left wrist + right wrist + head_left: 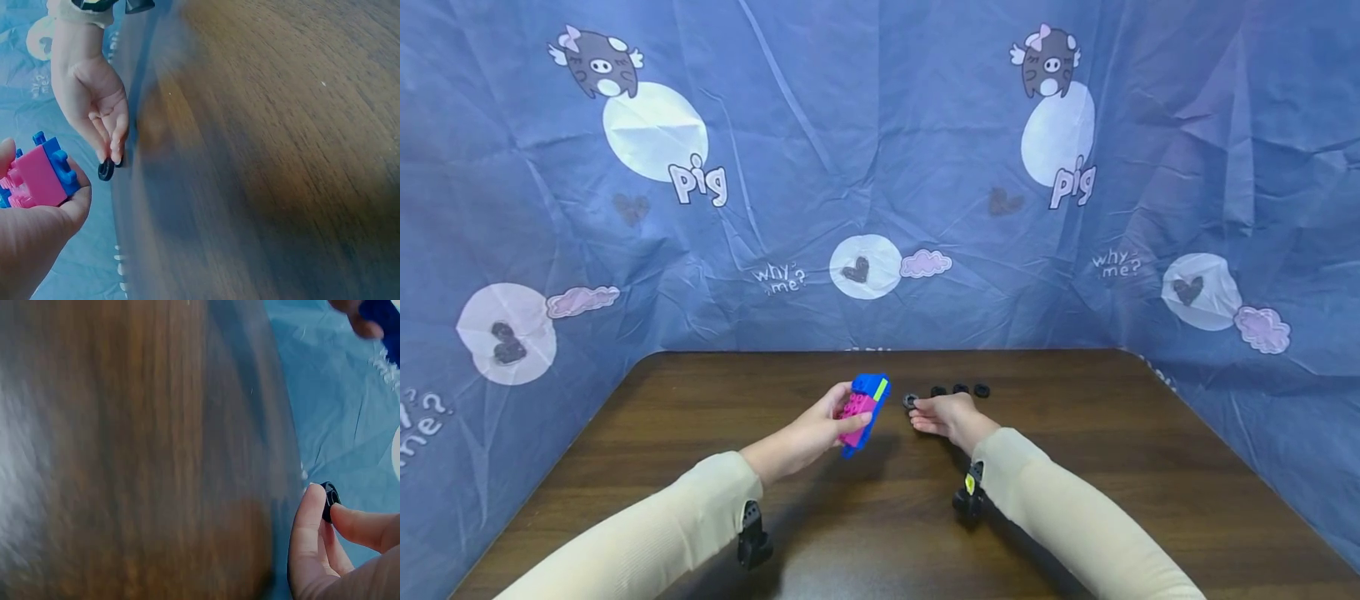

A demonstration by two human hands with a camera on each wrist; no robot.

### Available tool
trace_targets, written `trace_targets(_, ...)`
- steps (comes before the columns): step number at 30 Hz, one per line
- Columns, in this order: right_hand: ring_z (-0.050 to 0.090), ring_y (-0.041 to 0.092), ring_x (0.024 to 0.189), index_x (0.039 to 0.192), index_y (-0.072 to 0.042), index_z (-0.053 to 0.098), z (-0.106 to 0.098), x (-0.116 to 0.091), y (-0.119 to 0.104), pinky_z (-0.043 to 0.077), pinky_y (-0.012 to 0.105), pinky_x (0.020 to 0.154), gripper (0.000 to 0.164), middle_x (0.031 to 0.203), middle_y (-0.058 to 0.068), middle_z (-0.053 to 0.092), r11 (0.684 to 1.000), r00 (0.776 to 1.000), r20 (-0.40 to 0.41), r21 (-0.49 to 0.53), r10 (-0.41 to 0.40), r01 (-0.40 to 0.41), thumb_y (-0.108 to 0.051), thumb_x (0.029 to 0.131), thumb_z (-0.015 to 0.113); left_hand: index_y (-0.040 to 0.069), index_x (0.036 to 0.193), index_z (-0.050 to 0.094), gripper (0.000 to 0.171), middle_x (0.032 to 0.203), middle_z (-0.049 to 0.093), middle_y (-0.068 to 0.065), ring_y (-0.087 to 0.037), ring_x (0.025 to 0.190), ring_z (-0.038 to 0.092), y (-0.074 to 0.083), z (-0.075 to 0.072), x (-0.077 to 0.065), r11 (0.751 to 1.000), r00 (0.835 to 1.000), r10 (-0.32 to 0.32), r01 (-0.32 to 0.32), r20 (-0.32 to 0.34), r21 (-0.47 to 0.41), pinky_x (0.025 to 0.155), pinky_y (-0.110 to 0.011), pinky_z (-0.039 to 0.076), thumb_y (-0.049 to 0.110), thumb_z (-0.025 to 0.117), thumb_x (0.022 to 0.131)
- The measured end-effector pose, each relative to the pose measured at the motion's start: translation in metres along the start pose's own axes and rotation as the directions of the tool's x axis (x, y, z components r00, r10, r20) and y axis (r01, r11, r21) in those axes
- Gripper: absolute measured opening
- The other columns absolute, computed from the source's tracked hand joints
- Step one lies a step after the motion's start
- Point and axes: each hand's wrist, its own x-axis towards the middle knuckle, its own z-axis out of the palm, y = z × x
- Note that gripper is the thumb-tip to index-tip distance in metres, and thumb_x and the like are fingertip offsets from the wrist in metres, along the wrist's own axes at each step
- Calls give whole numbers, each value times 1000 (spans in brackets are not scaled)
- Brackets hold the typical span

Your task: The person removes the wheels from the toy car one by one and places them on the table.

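Note:
My left hand (801,437) holds a toy-brick assembly (859,410) of pink and blue bricks with a yellow-green strip, tilted above the table. In the left wrist view the pink side of the assembly (40,176) faces the camera, with blue knobs sticking out. To the right, my right hand (951,415) pinches a small black ring-shaped wheel (331,501) between thumb and fingers. The pinched wheel (105,170) hangs at the fingertips in the left wrist view. A short gap separates the wheel from the assembly. Fingers partly hide both things.
Three more small black wheels (982,390) lie in a row just beyond the right hand, one partly hidden by it. The brown wooden table (865,533) runs back to a blue patterned cloth (880,183) hanging behind and at both sides.

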Motion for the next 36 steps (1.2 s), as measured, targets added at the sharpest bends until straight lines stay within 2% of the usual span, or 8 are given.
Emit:
trace_targets(5,65,12,53,111,15,59,-6,8,0,58,25,59,23,61,8,66,999,999,-39,30,29,-28,2,92,60,4,144,28,51,133,45,-24,-28,111,55,-3,-2,-1,1000,999,14,-15,34,20,89,-38,52,12,53,99)
trace_targets(10,66,13,54,119,14,57,-9,13,-2,58,27,62,32,64,9,67,999,993,-108,34,44,-41,2,90,63,5,138,30,46,131,46,-23,-27,109,56,-1,-2,-2,999,998,22,-24,57,33,87,-38,52,13,53,99)
trace_targets(14,67,16,54,117,14,58,-11,21,-2,58,28,60,31,67,13,69,997,993,-105,55,57,-52,2,89,65,5,134,32,42,128,49,-23,-27,107,56,-1,-1,-2,998,998,33,-36,58,50,85,-37,52,13,54,99)
trace_targets(19,69,18,58,118,13,58,-11,25,-4,59,31,64,32,81,20,72,995,990,-121,71,75,-66,2,89,65,3,129,34,37,121,53,-22,-23,99,57,-2,0,-3,996,995,70,-74,71,58,79,-31,51,11,54,98)
trace_targets(23,69,17,59,126,13,53,-8,22,-7,59,32,69,37,88,21,72,994,985,-145,73,89,-79,1,91,62,3,127,35,34,121,54,-21,-20,96,56,-2,0,-3,995,994,80,-85,76,56,78,-30,50,9,52,99)
trace_targets(28,68,18,59,125,14,53,-7,22,-10,59,33,72,36,89,22,72,993,984,-150,77,100,-89,2,92,61,4,128,35,36,123,53,-22,-23,99,57,-1,-1,-3,996,996,57,-62,67,62,79,-32,51,12,54,98)
trace_targets(32,68,18,58,121,13,57,-7,24,-9,59,33,68,32,89,22,72,994,980,-170,66,100,-90,2,91,62,7,131,36,41,126,52,-22,-27,104,57,0,-2,-4,998,999,22,-25,45,64,81,-36,52,17,56,98)
trace_targets(36,69,18,58,120,13,58,-6,25,-10,59,33,68,31,99,25,71,994,978,-182,68,99,-88,2,91,62,9,133,37,43,128,52,-20,-28,108,56,0,-2,-6,998,1000,-9,8,17,61,85,-38,52,18,58,97)
